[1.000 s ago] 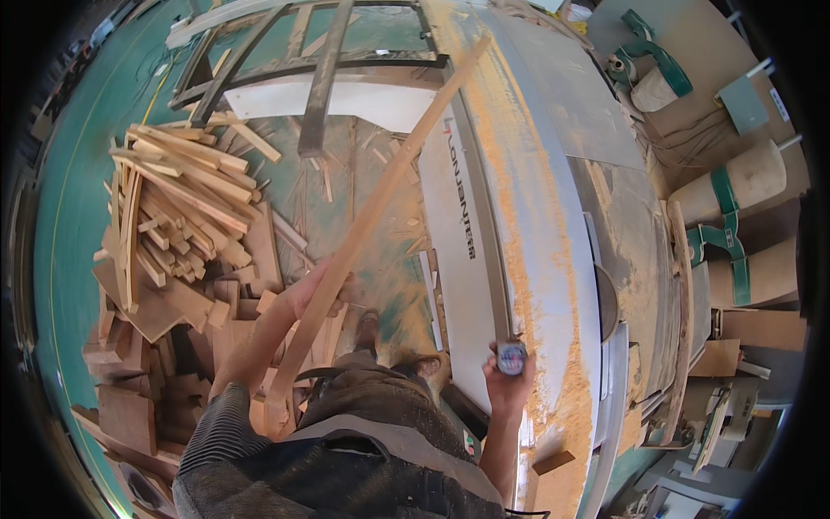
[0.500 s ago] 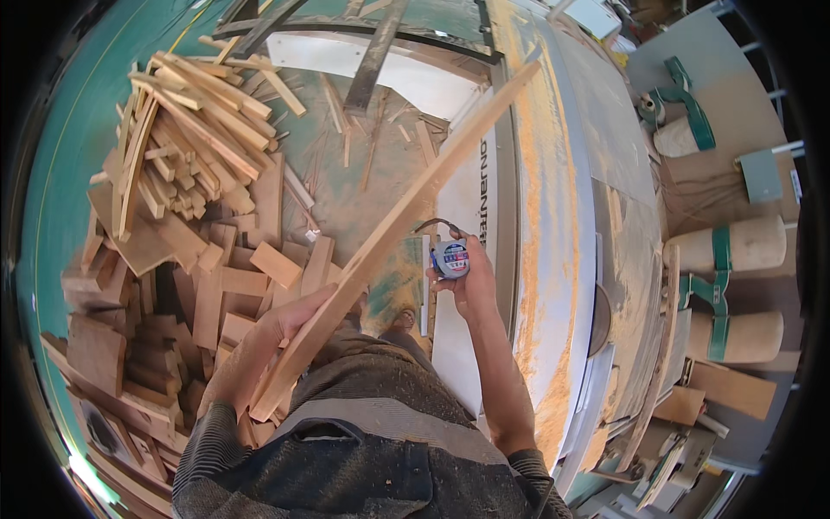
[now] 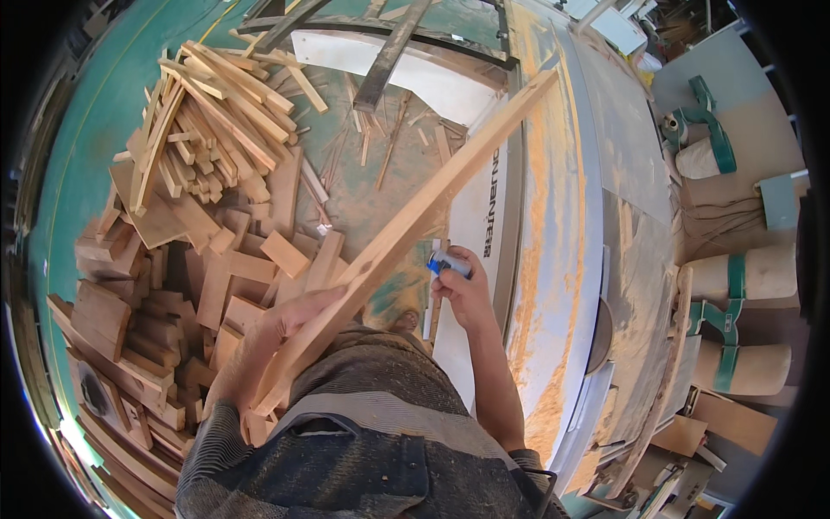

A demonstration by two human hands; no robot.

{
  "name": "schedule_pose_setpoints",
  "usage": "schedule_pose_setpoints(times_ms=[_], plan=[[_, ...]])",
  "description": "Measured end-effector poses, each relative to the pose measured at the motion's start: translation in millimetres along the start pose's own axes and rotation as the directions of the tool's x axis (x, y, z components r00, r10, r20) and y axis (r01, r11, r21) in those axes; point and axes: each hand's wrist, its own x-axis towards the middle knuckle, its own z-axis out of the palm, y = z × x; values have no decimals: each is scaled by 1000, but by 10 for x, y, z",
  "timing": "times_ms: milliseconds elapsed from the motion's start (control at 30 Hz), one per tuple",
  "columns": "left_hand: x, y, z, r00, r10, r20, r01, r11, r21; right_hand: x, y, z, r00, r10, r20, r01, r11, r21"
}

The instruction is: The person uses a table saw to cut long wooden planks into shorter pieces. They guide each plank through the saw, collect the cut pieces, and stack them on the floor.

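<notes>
My left hand (image 3: 298, 318) is wrapped round a long, squared wooden board (image 3: 411, 227) near its lower end. The board slants up to the right, its far end over the sawdust-strewn edge of a white machine table. A knot shows on its face just above my left hand. In my right hand (image 3: 471, 298) is a small tape measure (image 3: 449, 265) with a blue and grey case, to the right of the board. It is turned so that its round label faces away. Whether any blade is pulled out I cannot make out.
On the left lies a heap of wooden offcuts (image 3: 130, 320), with thin strips (image 3: 229, 104) piled beyond it. The machine table (image 3: 562, 216) with orange sawdust runs along my right. A dark metal frame (image 3: 393, 56) stands ahead. Dust collector bags (image 3: 743, 272) are at far right.
My right hand has turned the tape measure, so its label no longer shows. The whole scene has shifted slightly right in view. My left hand keeps its hold on the board.
</notes>
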Motion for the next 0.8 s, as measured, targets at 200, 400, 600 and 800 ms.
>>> schedule_pose_setpoints(times_ms=[200,400,600,800], plan=[[28,-77,106,1000,-1,28,2,1000,-15,384,-29,9,996,-81,-39,87,974,210],[134,-222,188,998,-47,-43,40,987,-153,700,-265,380,986,-88,-142,69,988,-135],[335,-468,-114,998,-53,31,57,989,-136,619,-406,376,981,-102,-162,19,893,-450],[316,-418,55,982,-182,-41,169,961,-218,209,-196,-328,976,-208,-61,93,657,-748]])
